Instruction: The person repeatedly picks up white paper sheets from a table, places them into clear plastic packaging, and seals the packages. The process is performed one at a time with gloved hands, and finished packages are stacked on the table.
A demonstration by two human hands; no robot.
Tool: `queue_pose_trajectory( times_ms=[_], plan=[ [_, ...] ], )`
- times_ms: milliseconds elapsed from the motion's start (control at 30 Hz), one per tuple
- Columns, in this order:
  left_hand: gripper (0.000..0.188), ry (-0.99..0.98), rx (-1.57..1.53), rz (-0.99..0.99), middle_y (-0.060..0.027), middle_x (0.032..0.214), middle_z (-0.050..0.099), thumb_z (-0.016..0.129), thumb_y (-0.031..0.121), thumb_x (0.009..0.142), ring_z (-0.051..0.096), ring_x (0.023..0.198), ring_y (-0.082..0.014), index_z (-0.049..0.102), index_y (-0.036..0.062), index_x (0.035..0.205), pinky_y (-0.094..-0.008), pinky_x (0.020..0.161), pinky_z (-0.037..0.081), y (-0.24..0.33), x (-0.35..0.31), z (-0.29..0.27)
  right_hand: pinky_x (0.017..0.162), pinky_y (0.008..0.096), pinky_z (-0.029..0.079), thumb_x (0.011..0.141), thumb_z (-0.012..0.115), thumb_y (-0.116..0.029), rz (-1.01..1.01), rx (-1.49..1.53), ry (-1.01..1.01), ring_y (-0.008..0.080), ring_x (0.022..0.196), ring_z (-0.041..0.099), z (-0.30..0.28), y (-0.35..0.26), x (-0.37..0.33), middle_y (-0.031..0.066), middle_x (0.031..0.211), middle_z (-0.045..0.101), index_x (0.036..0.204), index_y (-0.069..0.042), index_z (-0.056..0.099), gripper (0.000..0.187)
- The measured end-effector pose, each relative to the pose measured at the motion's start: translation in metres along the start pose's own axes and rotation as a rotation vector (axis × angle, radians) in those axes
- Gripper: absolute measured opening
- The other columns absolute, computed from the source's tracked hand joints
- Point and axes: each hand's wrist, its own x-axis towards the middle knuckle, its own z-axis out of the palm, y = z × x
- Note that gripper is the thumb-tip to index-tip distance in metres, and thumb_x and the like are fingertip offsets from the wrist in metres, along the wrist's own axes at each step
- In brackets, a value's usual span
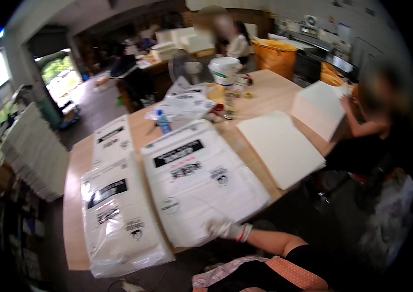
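My right hand (225, 230), in a white glove with a red band at the wrist, touches the near edge of a stack of white printed plastic bags (206, 170). Its fingers look bent but are blurred, so whether they grip the top bag cannot be told. To the left lies another stack of clear-wrapped printed bags (123, 219), its near end hanging past the table edge. A further printed bag (112, 141) lies flat behind it. My left hand is not in view.
On the wooden table (77, 233) are a blue bottle (163, 121), crumpled plastic bags (185, 103), a white bucket (224, 70) and a stack of white sheets (282, 146). At the right a person handles a white board (317, 108). A fan (187, 65) stands beyond the table.
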Motion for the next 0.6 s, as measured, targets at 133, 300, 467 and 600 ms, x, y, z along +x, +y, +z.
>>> queue_pose_trajectory(
  times_ms=[133, 300, 467, 600],
  plan=[
    [0.036, -0.309, 0.747, -0.091, -0.0163, 0.103, 0.061, 0.049, 0.028, 0.086, 0.061, 0.089, -0.0283, 0.056, 0.0007, 0.108, -0.039, 0.076, 0.048, -0.077, -0.102, 0.011, 0.092, 0.0366, 0.041, 0.075, 0.066, -0.031, -0.733, -1.603, 1.057, 0.028, 0.104, 0.053, -0.043, -0.161, -0.137, 0.0171, 0.113, 0.054, 0.114, -0.004, 0.049, 0.051],
    [0.031, -0.929, 1.493, -0.1, -0.0156, 0.1, 0.062, 0.051, 0.025, 0.086, 0.061, 0.087, -0.0276, 0.056, 0.0018, 0.106, -0.0383, 0.074, 0.049, -0.112, -0.191, 0.044, 0.095, 0.041, 0.039, 0.064, 0.074, -0.046, -0.264, -2.283, 1.301, 0.0365, 0.118, 0.042, -0.136, -0.161, -0.254, 0.0209, 0.128, 0.043, 0.13, -0.004, 0.038, 0.086],
    [0.027, -1.153, 1.551, 0.007, -0.0148, 0.096, 0.063, 0.054, 0.022, 0.085, 0.062, 0.084, -0.0269, 0.056, 0.0028, 0.104, -0.0376, 0.072, 0.049, -0.109, -0.234, 0.096, 0.07, 0.0449, 0.048, 0.072, 0.067, -0.05, -0.331, -2.019, 1.18, 0.038, 0.08, 0.06, -0.184, -0.194, -0.261, 0.0208, 0.088, 0.063, 0.118, -0.002, 0.045, 0.071],
    [0.016, -1.49, 1.245, 0.127, -0.0095, 0.081, 0.061, 0.056, 0.017, 0.087, 0.058, 0.071, -0.0172, 0.054, 0.0044, 0.098, -0.0308, 0.065, 0.047, -0.047, -0.351, 0.247, 0.057, 0.0461, 0.047, 0.081, 0.055, -0.047, -0.276, -2.009, 1.211, 0.0363, 0.066, 0.06, -0.166, -0.234, -0.258, 0.0187, 0.075, 0.063, 0.1, -0.008, 0.056, 0.043]
  ],
)
